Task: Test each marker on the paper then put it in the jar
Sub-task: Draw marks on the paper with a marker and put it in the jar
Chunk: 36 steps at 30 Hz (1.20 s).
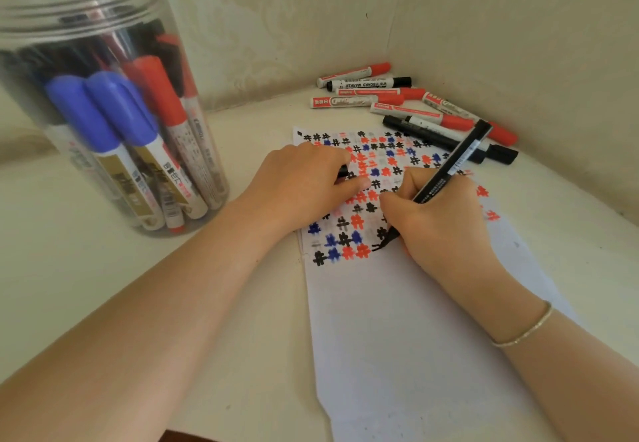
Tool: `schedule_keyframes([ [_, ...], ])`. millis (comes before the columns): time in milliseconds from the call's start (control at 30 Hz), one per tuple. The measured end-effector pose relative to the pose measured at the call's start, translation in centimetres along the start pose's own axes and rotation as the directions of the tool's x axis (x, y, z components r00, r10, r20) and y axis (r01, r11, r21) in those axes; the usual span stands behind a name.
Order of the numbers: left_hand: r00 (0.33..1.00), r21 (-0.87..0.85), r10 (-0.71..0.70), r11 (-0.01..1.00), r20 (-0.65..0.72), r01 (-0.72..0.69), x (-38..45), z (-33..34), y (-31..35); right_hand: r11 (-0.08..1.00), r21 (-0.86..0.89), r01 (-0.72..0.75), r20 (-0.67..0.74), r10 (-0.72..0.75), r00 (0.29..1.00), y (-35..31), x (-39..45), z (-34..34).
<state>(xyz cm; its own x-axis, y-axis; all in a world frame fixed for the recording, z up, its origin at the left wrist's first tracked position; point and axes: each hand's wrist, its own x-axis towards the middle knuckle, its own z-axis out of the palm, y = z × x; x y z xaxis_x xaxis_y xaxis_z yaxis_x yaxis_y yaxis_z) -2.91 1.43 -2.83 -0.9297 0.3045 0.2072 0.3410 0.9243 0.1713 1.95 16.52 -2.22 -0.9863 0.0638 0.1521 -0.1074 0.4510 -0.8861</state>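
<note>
My right hand [439, 220] pinches a black marker [449, 168], its tip on the paper [397, 320] at the lowest row of hash marks. My left hand [297, 182], fingers curled round a black cap [343, 170], rests on the paper's upper left. Untested markers [408, 106] lie beyond the paper in the corner; the jar [86, 102], holding markers, stands far left.

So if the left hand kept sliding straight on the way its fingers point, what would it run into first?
The left hand points right across the paper, so it would probably first meet the right hand holding the black marker. Depth is hard to judge; it might pass just behind the knuckles.
</note>
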Motion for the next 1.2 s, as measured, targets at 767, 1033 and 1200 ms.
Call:
schedule_keyframes([
  [767, 1.0, 0.002, -0.024, 1.0, 0.003, 0.024, -0.2, -0.2, 0.2, 0.996, 0.085, -0.019, 0.009, 0.018, 1.0, 0.5, 0.4, -0.2],
  [1033, 0.999, -0.299, 0.054, 0.953, -0.001, -0.052, -0.6, -0.9, 0.2, 0.706, 0.705, -0.071, -0.068, 0.167, 0.984, 0.2, 1.6, -2.0],
  [1200, 0.984, -0.435, 0.172, 0.89, 0.04, -0.138, -0.7, -0.7, 0.5, 0.51, 0.851, -0.123, 0.019, 0.204, 0.979, 0.1, 1.6, -2.2],
])
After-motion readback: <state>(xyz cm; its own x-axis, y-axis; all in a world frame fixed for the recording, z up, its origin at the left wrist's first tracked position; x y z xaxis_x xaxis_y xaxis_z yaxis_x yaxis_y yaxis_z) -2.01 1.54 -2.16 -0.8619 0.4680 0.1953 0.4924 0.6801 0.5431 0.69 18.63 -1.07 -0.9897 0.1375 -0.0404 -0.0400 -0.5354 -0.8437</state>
